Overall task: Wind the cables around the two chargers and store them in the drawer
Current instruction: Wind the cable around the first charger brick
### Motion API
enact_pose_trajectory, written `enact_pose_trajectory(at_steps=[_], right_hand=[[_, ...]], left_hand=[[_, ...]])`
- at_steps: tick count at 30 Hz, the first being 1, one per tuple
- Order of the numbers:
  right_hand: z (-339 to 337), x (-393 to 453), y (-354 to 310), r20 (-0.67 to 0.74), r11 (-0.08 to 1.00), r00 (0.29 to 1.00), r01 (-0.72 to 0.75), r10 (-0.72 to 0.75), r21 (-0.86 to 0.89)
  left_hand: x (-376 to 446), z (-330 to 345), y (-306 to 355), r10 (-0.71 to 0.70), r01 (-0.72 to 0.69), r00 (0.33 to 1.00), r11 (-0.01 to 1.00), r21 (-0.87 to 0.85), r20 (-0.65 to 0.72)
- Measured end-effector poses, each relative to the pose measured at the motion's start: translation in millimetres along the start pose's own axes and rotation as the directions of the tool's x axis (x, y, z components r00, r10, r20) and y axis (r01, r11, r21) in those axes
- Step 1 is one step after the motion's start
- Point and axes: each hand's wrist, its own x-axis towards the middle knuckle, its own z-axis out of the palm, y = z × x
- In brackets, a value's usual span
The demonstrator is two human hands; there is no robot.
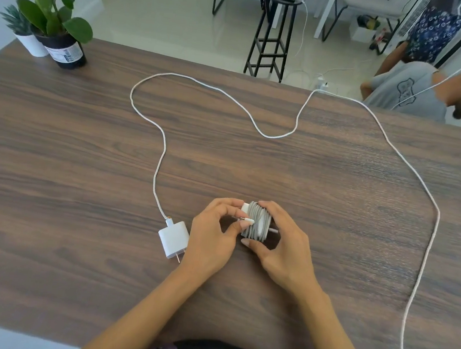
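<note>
I have both hands on the wound charger [257,221] near the middle of the desk [69,157], a bit toward the near edge. My right hand [278,244] grips it, fingers curled over the top and thumb under the near side, the cable wrapped in tight grey turns around the white body. My left hand [211,235] pinches the plug end [247,220] of that cable against the wraps, thumb and fingers curled on it.

Just left of my left hand, the second charger [173,238] lies flat on the desk, prongs pointing toward the near edge. Its white cable [160,150] is unwound: it runs toward the far edge, loops across the far part of the desk, dips back toward the middle, then climbs to the far edge.

Another white cord [411,170] sweeps down the right side and off the near edge; I cannot tell whether it joins the second charger's cable.

Two potted plants [50,13] stand at the far left corner. Beyond the far edge a person [420,86] bends over, and a black stool [273,31] stands on the floor.
</note>
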Motion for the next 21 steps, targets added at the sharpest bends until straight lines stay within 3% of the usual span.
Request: enact_pose_trajectory(at_steps=[6,15,21], right_hand=[[1.1,0.4,-0.2,-0.021,1.000,1.000,0.021,-0.021,-0.005],[3.3,-1.3,-0.1,-0.035,1.000,0.999,0.012,-0.012,0.001],[5.3,-0.1,0.8,-0.026,1.000,0.999,0.029,-0.029,0.007]], left_hand=[[0.7,2.1,1.4,0.064,-0.068,0.997,0.987,0.146,0.036],[0.1,2.5,-0.7,-0.007,0.013,0.999,0.993,0.119,-0.045],[4.3,0.6,2.0,0.010,0.012,0.997,0.961,0.276,-0.079]])
